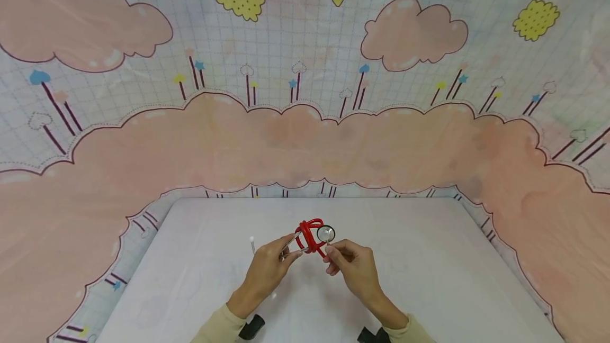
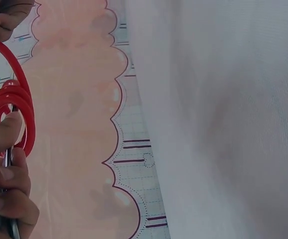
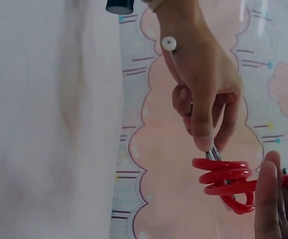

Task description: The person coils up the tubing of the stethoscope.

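Note:
A stethoscope with red tubing (image 1: 311, 240) is held up over the table between both hands. My left hand (image 1: 269, 266) grips its metal ear tubes (image 3: 213, 154), and the red tubing is wound round them in several loops. A white eartip (image 3: 169, 44) sticks out past the left hand in the right wrist view. My right hand (image 1: 353, 268) pinches the end of the tubing beside the round chest piece (image 1: 326, 234), which has a dark rim. In the left wrist view a length of red tubing (image 2: 26, 89) arcs from the coil up to the right hand.
A white table (image 1: 429, 279) lies below the hands. Behind and around it hangs cloth (image 1: 305, 147) printed with clouds and stars. Dark wrist devices (image 1: 251, 327) sit at both sleeves.

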The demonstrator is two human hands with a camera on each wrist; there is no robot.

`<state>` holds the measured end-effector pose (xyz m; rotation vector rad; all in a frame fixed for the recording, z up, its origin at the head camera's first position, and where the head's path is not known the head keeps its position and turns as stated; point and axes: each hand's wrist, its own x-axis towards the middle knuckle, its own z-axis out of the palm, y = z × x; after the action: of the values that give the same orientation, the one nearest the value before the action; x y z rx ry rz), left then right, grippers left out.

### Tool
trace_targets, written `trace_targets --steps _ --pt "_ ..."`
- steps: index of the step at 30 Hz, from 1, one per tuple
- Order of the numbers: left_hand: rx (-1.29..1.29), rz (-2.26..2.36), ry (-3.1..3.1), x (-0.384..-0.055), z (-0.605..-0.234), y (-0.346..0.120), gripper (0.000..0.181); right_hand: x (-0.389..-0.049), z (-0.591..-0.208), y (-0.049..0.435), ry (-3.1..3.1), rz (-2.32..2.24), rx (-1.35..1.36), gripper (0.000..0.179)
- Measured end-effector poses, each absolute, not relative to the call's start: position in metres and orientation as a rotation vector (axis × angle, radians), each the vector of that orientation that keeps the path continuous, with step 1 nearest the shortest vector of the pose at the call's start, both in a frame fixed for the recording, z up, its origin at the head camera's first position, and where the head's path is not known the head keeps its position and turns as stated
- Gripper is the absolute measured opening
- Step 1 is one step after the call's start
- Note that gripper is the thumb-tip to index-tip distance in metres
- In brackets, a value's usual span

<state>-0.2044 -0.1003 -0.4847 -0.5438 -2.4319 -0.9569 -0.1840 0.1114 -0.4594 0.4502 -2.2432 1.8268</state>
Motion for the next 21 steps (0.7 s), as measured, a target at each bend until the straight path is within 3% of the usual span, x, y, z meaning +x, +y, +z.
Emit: trace_targets --steps 10,21 --pt "-0.508 -0.933 -2.391 -0.200 -0.483 -0.094 0.047 -0.179 -0.442 0.103 -2.388 1.731 0.257 0.014" --pt "-0.544 -0.897 -2.353 -0.198 -0.484 -0.086 0.046 -0.197 -0.465 0.111 -2.469 1.848 0.221 0.022"
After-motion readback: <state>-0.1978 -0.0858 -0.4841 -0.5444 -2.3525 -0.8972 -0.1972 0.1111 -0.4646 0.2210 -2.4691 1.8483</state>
